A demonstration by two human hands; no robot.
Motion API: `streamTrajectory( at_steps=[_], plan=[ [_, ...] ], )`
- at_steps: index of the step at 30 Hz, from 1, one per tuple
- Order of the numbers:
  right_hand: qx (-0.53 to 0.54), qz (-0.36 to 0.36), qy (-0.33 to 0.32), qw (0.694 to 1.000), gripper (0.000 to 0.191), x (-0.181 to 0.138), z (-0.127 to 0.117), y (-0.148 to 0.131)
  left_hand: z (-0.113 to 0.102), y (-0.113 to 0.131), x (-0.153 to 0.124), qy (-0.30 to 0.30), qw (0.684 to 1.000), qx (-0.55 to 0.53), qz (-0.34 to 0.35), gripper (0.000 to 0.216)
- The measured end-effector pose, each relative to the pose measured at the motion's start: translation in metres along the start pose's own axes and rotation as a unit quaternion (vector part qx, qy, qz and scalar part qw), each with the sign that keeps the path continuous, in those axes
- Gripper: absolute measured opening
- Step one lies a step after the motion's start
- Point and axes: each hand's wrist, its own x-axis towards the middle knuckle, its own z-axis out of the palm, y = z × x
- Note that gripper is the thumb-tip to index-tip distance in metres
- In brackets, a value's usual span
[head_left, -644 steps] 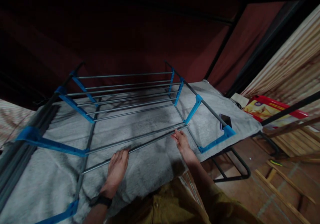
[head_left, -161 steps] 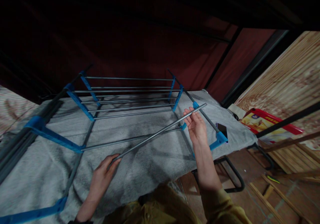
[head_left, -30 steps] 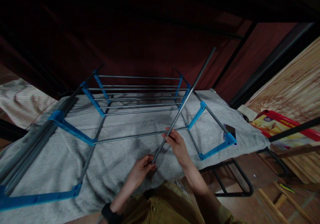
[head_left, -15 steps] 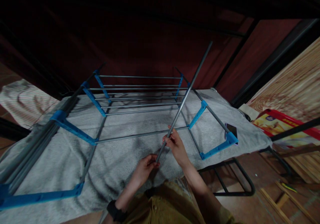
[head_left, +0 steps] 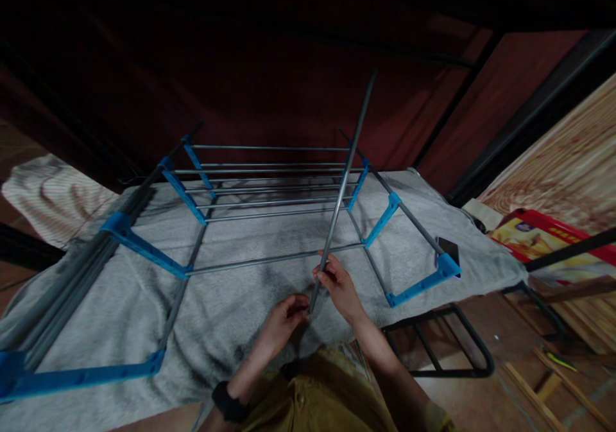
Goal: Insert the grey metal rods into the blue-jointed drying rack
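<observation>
1. While both forearms reach forward from the near edge, the left hand (head_left: 283, 319) and right hand (head_left: 339, 287) meet at the near end of a metal rod (head_left: 344, 175).
2. The left hand has its palm turned inward and its wrist bent. Its grip pinches the rod's tip between thumb and fingertips, and a dark wristband (head_left: 228, 401) sits on that wrist.
3. The right hand is just beyond it, a little farther and to the right. Its grip is curled shut around the shaft.
4. The rod rises steeply away from the hands, leaning to the far right, with its far end up against the dark red wall (head_left: 269, 85).
5. Its near tip seems, in the dim light, to hang just above the grey blanket (head_left: 226, 316); whether it touches I cannot tell.
6. A rack (head_left: 144, 252) of grey rails and blue brackets lies flat on the blanket, with one rail just beyond the right hand.
7. A phone (head_left: 448, 249) lies by the rack's right bracket, and a red box (head_left: 539, 242) sits farther right.
</observation>
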Motion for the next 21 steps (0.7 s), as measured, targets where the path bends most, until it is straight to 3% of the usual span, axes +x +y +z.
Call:
streamTrajectory(
  at_steps=[13,21],
  plan=[
    [-0.119,-0.021,-0.014,0.993,0.041,0.002,-0.015,0.002,-0.027,0.043,0.005,0.08,0.995,0.026,0.054,0.036],
    [-0.194,-0.057,-0.042,0.978,0.041,-0.001,-0.018,0.001,-0.032,0.073,0.012,0.124,0.987,0.009,0.102,0.036]
  ],
)
